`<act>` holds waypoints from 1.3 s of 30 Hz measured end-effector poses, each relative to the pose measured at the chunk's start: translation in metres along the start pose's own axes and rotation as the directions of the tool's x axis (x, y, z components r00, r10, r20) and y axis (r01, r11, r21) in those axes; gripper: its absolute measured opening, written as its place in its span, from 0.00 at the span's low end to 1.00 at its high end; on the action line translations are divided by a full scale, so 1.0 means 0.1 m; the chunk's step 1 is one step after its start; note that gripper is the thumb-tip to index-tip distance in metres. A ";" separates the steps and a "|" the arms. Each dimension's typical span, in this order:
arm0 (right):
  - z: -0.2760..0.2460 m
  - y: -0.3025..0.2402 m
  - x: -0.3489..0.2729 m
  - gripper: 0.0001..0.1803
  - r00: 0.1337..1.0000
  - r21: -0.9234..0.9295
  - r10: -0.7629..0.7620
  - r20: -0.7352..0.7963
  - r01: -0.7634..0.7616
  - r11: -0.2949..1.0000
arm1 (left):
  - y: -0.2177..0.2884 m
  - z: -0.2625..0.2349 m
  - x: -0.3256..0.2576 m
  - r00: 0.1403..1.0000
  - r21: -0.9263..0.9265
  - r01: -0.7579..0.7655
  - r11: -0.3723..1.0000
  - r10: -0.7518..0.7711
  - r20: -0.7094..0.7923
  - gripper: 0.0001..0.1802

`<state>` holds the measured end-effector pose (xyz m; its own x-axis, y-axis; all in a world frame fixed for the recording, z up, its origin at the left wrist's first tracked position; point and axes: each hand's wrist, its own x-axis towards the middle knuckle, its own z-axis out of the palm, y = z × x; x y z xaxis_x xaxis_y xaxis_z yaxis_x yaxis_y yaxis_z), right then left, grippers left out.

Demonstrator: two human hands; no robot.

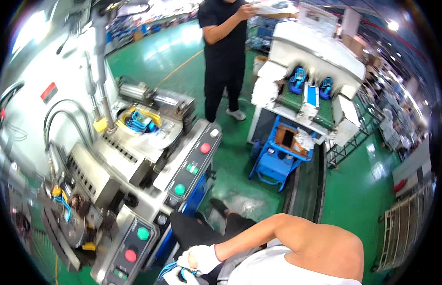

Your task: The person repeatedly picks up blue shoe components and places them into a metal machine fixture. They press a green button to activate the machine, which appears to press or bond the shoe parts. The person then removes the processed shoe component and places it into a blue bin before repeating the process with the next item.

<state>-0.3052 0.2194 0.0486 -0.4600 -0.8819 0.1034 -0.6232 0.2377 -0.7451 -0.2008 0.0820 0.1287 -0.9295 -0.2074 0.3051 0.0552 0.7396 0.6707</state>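
A grey machine (130, 156) fills the frame from nine to seven o'clock, a blue shoe piece (141, 121) sitting in its yellow-rimmed cradle and a control panel (194, 164) with red and green buttons along its edge. At six o'clock the worker's gloved right hand (202, 259) closes its fingers around a blue shoe upper (175, 274); the left hand (175, 278), just below, is mostly cut off, so its fingers cannot be told. At twelve o'clock a person in black (225, 52) stands beside a conveyor (306, 90) carrying blue shoes (298, 80).
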 end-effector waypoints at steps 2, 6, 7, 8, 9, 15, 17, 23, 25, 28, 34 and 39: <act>-0.41 0.13 -0.27 0.25 0.999 -0.030 0.031 -0.035 -0.032 0.999 | 0.25 0.20 0.33 0.990 -0.102 -0.070 0.992 0.082 0.115 0.08; -0.74 0.30 -0.81 0.31 0.966 -0.125 0.203 -0.162 -0.225 0.966 | 0.47 0.66 0.66 0.940 -0.191 -0.206 0.960 0.248 0.236 0.09; -0.69 0.37 -0.89 0.25 0.936 -0.079 0.163 -0.314 -0.196 0.977 | 0.49 0.75 0.68 0.935 -0.192 -0.181 0.965 0.229 0.271 0.09; -0.64 0.45 -0.96 0.24 0.918 -0.061 0.172 -0.358 -0.207 0.976 | 0.52 0.83 0.69 0.930 -0.165 -0.162 0.973 0.206 0.305 0.09; -0.58 0.54 -1.02 0.23 0.900 -0.045 0.179 -0.398 -0.214 0.976 | 0.55 0.89 0.69 0.925 -0.137 -0.141 0.981 0.180 0.335 0.10; -0.45 0.52 -0.89 0.27 0.937 -0.028 0.345 -0.050 -0.346 0.938 | 0.26 0.96 0.49 0.920 -0.059 -0.144 0.988 0.155 0.361 0.11; -0.27 0.63 -0.85 0.29 0.955 -0.026 0.275 -0.107 -0.279 0.960 | 0.19 0.95 0.43 0.937 -0.083 -0.089 0.993 0.111 0.331 0.12; -0.39 0.63 -0.76 0.30 0.955 -0.043 0.280 -0.101 -0.286 0.957 | 0.14 1.06 0.42 0.968 -0.039 -0.048 0.998 0.056 0.245 0.14; -0.27 0.78 -0.77 0.30 0.953 -0.053 0.267 -0.143 -0.277 0.959 | 0.15 1.14 0.41 0.967 0.001 0.002 1.000 -0.002 0.254 0.14; -0.39 0.63 -0.82 0.26 0.914 0.012 0.273 -0.300 -0.283 0.959 | 0.07 1.23 0.45 0.952 -0.020 -0.025 0.999 0.030 0.305 0.16; -0.28 0.55 -0.84 0.26 0.904 0.017 0.367 -0.218 -0.372 0.928 | -0.04 1.21 0.28 0.966 -0.113 -0.020 0.993 0.049 0.255 0.17; -0.24 0.51 -0.82 0.28 0.904 -0.033 0.369 -0.215 -0.384 0.923 | -0.07 1.15 0.24 0.965 -0.113 -0.002 0.994 0.032 0.260 0.19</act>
<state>-0.3140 0.3138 0.0182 -0.7816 -0.6225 -0.0400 -0.4190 0.5714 -0.7056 -0.2653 0.1459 0.0534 -0.9901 -0.0101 0.1398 0.0980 0.6630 0.7422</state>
